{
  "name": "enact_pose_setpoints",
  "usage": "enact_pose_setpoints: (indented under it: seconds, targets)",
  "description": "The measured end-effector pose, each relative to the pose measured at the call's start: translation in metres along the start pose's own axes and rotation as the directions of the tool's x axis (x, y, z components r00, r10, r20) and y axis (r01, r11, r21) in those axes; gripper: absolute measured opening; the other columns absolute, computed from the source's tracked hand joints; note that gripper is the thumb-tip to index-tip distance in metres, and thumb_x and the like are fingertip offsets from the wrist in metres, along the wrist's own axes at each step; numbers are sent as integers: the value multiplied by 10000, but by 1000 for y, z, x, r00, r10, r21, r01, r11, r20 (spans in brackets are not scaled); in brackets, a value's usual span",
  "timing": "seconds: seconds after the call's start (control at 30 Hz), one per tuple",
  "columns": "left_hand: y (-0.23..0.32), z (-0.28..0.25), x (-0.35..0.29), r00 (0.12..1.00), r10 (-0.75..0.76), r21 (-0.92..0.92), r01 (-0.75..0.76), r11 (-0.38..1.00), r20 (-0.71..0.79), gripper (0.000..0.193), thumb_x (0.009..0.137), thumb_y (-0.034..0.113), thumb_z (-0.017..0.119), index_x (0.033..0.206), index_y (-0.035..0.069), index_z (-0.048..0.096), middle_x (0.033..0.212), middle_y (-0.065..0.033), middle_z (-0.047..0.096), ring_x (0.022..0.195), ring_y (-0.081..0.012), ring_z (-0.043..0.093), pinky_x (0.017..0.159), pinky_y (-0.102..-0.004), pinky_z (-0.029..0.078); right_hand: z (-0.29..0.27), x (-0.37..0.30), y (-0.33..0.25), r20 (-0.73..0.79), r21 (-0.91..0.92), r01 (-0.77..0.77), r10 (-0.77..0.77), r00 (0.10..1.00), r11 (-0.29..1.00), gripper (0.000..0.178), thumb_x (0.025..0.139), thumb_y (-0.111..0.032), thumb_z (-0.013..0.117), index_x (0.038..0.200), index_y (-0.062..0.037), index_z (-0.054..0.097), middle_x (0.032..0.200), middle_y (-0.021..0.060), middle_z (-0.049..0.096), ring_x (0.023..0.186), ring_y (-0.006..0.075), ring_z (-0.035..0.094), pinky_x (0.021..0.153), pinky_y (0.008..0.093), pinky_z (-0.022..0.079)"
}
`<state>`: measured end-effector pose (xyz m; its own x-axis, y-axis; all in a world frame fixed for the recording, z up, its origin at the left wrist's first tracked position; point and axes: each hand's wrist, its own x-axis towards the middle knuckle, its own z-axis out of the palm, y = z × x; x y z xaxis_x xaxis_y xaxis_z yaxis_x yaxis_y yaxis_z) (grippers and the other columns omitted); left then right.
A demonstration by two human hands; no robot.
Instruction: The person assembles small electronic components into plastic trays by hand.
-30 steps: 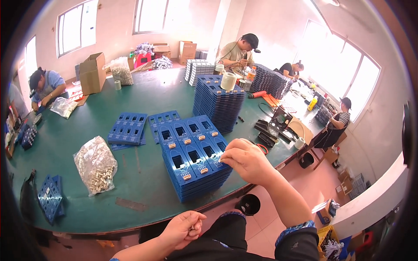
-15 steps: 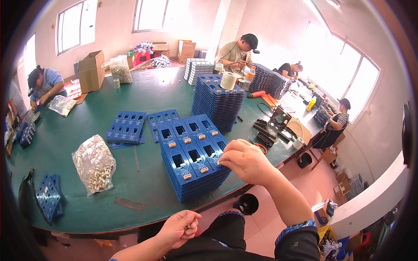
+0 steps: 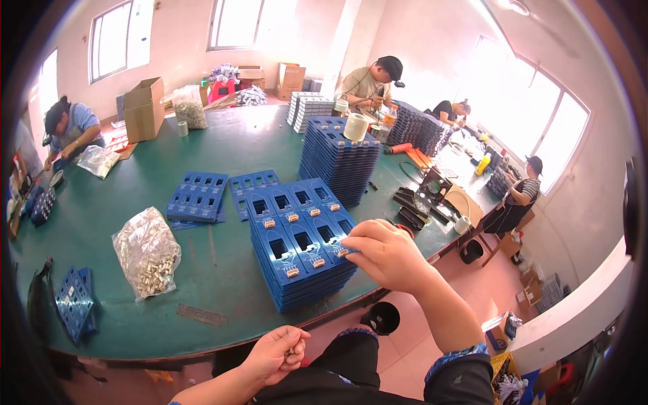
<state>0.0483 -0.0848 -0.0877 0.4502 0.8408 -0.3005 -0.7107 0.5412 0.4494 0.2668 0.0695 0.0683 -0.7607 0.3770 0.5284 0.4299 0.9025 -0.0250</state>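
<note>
PCBs [image 3: 291, 237] on grn tbl [image 3: 263, 152], pinkish rm [image 3: 179, 40]

Blue boards [image 3: 297, 231], white print [image 3: 287, 264], unreadably small

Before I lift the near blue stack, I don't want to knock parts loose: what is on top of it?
Small pale connectors sit on the near blue stack; the right hand covers part of its right edge. Lower boards' faces are covered.
</note>
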Motion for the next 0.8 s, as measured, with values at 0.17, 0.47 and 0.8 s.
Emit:
enact_pose_setpoints:
  seconds: [0.17,0.47,0.8]
  targets:
    - [-1,-1,-1,1000,-7,-1,7,1000,-13,228,1051,208,477,1064,8,587,761,-34,562,577,-89,392,479,-210,305,5,-11,-10,13,-49,13,-12,1000,999,266,787,-78,732,1049,-65,688,1015,54,628,852,250,624,721,352,523]
    - [-6,-3,-4,1000,-3,3,3,1000,-18,225,1055,201,466,1072,6,577,767,-34,554,569,-90,387,477,-214,304,10,-17,-16,-15,-130,76,-78,997,989,319,724,-36,729,1041,-54,687,1018,45,625,818,240,616,695,344,520]
    - [5,18,0,998,-50,11,50,999,37,503,1075,446,286,1086,26,563,760,-49,558,529,-104,407,437,-224,308,31,-35,-74,186,282,12,-66,980,959,234,772,-96,728,1006,-105,725,941,31,622,762,226,618,656,353,526]
